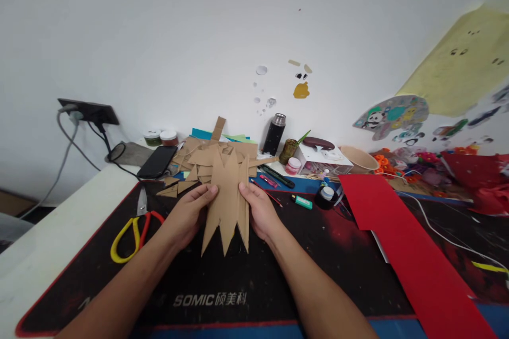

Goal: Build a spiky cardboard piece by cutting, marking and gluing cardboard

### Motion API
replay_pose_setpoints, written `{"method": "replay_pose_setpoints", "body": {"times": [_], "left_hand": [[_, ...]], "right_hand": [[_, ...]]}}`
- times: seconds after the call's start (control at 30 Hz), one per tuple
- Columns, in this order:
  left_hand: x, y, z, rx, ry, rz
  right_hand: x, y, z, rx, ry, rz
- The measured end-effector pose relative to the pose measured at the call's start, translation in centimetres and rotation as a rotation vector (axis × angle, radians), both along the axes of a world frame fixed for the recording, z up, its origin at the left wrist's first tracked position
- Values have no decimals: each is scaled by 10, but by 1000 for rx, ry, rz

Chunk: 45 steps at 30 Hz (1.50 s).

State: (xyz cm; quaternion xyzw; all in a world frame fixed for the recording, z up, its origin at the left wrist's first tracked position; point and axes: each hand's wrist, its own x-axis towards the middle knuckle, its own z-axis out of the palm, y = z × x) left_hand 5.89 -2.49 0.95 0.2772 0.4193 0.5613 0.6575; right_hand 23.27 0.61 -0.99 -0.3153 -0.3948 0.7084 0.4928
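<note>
Between my two hands is a piece of cardboard point(227, 198) cut into long points at its top and bottom ends, with fold or edge lines running lengthwise. My left hand point(194, 209) grips its left edge, thumb on the front face and fingers behind. On the opposite edge, my right hand point(260, 209) pinches it the same way. The cardboard is held up over a black desk mat point(278, 280). Left of my left hand lie scissors point(137, 228) with one yellow and one red handle. Cardboard scraps point(194, 153) are piled just behind the held piece.
A phone point(157, 162) lies at the back left, near a wall socket with cables. Along the wall stand a black thermos point(274, 135), a white box point(322, 158) and small jars. A green utility knife point(278, 176) and red card point(405, 243) lie to the right.
</note>
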Motion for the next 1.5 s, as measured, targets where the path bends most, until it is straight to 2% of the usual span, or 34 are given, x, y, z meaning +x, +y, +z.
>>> {"method": "replay_pose_setpoints", "body": {"times": [0.7,1.03,1.5], "left_hand": [[0,0,-1,-12,-59,-49],[-1,-1,-5,41,-97,-151],[-2,-1,-7,-11,-88,-164]], "right_hand": [[-5,-5,3,-45,51,-7],[-6,-8,6,-92,95,42],[-5,-10,5,-86,95,139]]}}
